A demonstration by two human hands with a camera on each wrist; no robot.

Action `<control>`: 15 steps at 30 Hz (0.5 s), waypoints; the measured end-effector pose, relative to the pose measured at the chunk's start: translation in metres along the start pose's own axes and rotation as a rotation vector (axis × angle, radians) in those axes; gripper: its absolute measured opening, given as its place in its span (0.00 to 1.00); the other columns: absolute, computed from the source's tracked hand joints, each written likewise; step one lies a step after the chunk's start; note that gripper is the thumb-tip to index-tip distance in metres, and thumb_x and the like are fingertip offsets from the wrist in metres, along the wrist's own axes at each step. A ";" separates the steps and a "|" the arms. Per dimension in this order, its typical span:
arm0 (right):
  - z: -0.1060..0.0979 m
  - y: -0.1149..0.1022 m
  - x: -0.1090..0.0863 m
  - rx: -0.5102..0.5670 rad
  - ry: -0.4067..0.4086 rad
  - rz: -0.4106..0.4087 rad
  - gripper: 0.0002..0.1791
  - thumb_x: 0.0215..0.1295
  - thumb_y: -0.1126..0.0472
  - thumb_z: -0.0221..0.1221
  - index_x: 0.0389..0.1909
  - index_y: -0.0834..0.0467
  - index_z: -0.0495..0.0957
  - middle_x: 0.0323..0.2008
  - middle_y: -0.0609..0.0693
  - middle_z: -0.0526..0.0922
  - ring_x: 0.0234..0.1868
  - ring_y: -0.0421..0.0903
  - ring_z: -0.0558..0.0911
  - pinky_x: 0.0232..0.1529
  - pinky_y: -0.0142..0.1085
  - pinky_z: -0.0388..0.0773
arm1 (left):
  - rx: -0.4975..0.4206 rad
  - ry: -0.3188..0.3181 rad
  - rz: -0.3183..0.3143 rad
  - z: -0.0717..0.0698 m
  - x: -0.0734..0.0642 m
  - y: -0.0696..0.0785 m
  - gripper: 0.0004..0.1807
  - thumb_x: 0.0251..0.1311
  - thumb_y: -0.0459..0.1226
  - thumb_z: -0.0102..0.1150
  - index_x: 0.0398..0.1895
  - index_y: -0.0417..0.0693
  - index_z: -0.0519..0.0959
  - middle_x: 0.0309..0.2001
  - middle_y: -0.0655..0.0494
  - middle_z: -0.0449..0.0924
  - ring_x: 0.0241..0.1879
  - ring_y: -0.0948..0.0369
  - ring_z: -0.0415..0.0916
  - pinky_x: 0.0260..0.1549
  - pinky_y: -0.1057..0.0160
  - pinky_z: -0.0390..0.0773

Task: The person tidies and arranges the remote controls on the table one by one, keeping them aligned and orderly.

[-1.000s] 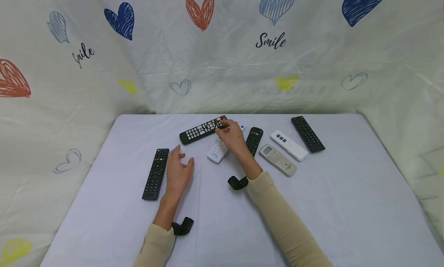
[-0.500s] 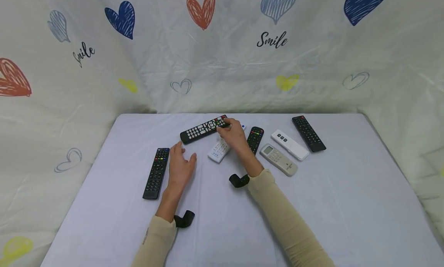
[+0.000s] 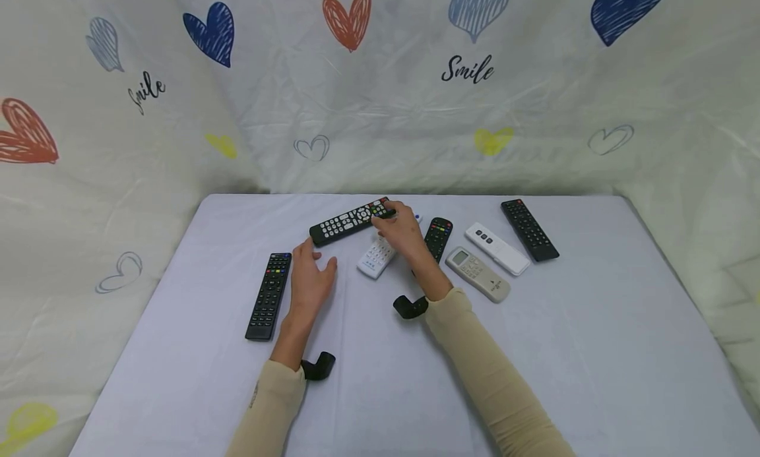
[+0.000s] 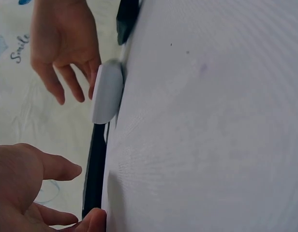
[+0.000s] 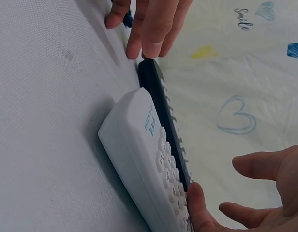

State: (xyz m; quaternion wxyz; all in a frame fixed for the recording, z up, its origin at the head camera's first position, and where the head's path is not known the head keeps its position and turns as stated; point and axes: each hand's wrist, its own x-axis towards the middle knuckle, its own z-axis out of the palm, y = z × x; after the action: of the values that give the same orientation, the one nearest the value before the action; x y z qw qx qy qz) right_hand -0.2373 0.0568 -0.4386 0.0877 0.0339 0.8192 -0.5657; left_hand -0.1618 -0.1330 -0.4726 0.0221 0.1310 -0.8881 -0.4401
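Note:
A long black remote control (image 3: pixel 350 223) with white buttons lies slanted near the table's back edge. My right hand (image 3: pixel 400 231) is at its right end, thumb and fingers spread, one fingertip against the remote in the right wrist view. My left hand (image 3: pixel 310 279) reaches up to the left end, its fingertips touching there. In the left wrist view the left thumb (image 4: pixel 64 167) stands apart from the remote. A white remote with many buttons (image 5: pixel 134 140) lies partly under my right hand. Another black remote (image 3: pixel 268 297) lies just left of my left hand.
Right of my right hand lie a black remote (image 3: pixel 438 236) partly behind the forearm, a beige remote with a small screen (image 3: pixel 477 274), a slim white remote (image 3: pixel 497 249) and a black remote (image 3: pixel 530 230). The white tabletop (image 3: pixel 570 365) meets a heart-printed cloth (image 3: pixel 386 114) behind.
My left hand has moved forward and slightly right, up to the left end of the white-buttoned black remote. My right hand has stayed almost still at the other end.

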 end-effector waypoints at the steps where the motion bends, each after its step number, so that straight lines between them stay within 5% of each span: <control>1: 0.000 0.000 0.000 0.000 -0.004 0.003 0.35 0.75 0.55 0.61 0.79 0.59 0.62 0.60 0.65 0.83 0.57 0.59 0.87 0.62 0.49 0.82 | -0.001 -0.003 -0.004 0.000 0.001 0.000 0.41 0.70 0.39 0.62 0.81 0.37 0.55 0.75 0.39 0.60 0.66 0.46 0.73 0.66 0.48 0.76; 15: -0.003 -0.002 0.003 0.019 -0.025 0.059 0.35 0.76 0.54 0.59 0.79 0.56 0.61 0.62 0.64 0.82 0.58 0.58 0.87 0.65 0.49 0.78 | -0.018 0.012 -0.004 0.002 0.012 0.001 0.42 0.70 0.38 0.62 0.81 0.37 0.54 0.76 0.40 0.62 0.65 0.48 0.76 0.64 0.48 0.76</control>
State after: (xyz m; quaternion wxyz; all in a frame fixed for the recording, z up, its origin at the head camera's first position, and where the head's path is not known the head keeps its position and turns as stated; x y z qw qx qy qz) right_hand -0.2404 0.0592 -0.4361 0.1142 0.0517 0.8112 -0.5712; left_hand -0.1741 -0.1342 -0.4736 0.0280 0.1350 -0.8836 -0.4475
